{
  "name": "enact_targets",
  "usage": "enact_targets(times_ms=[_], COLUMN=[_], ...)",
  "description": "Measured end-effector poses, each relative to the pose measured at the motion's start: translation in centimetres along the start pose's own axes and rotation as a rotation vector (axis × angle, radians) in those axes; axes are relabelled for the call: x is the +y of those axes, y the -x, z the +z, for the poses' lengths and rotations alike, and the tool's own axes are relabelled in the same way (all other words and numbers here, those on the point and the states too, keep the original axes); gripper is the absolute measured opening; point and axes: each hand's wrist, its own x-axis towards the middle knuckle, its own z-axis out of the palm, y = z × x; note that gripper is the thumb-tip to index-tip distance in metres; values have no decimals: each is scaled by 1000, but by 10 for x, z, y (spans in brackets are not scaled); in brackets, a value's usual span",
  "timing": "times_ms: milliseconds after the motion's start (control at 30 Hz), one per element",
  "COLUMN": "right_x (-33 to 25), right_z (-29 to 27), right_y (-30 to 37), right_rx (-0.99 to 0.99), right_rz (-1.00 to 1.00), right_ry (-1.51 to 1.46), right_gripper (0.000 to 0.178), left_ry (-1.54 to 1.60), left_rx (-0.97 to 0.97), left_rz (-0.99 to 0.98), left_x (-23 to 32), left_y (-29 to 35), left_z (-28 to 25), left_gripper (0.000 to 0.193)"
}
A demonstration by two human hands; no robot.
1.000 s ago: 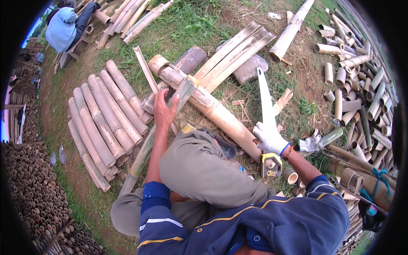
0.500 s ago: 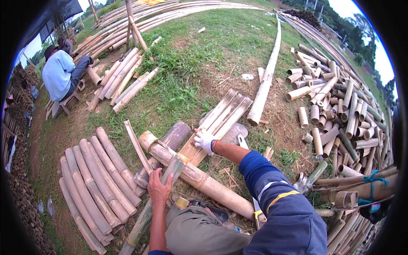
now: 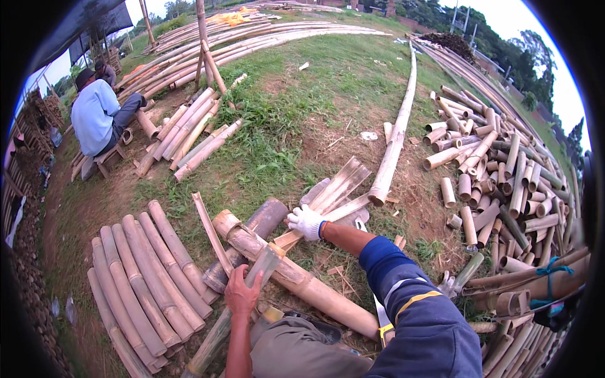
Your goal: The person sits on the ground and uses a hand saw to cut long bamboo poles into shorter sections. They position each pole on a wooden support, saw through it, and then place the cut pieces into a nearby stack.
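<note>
My bare left hand [image 3: 244,291] is curled around a greenish bamboo pole [image 3: 210,345] that slants up from the lower edge beside my leg. The pole's upper end rests over a thick bamboo log [image 3: 309,286] lying crosswise. A narrow split bamboo strip [image 3: 212,233] leans just beyond that hand. My right hand [image 3: 307,222], in a white glove, is closed on split bamboo slats [image 3: 343,184] on the far side of the log. The slats lie fanned apart, and the glove hides part of them. A saw [image 3: 386,329] with a yellow-edged handle lies by my right forearm.
Bamboo lengths [image 3: 151,283] lie side by side at left. Cut bamboo tubes [image 3: 498,170] are heaped at right. A darker log [image 3: 268,217] lies under the thick one. A long pole [image 3: 397,138] stretches away. A person in light blue [image 3: 94,116] sits at far left.
The slats under my right hand have shifted from lying flat together to fanned apart, one swung toward the right. My left hand stays on the pole. The whole view has tilted slightly.
</note>
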Motion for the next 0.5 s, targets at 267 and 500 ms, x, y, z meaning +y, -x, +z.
enact_targets(times_ms=[267,500], right_x=[-25,16], right_z=[16,-19], right_y=[-10,-4], right_rx=[-115,104], right_rz=[114,83], right_ry=[20,59], right_gripper=[21,23], left_ry=[-11,4], left_rx=[23,54], left_rz=[11,14], left_x=[-2,3], left_y=[0,3], left_z=[-5,-6], left_gripper=[48,46])
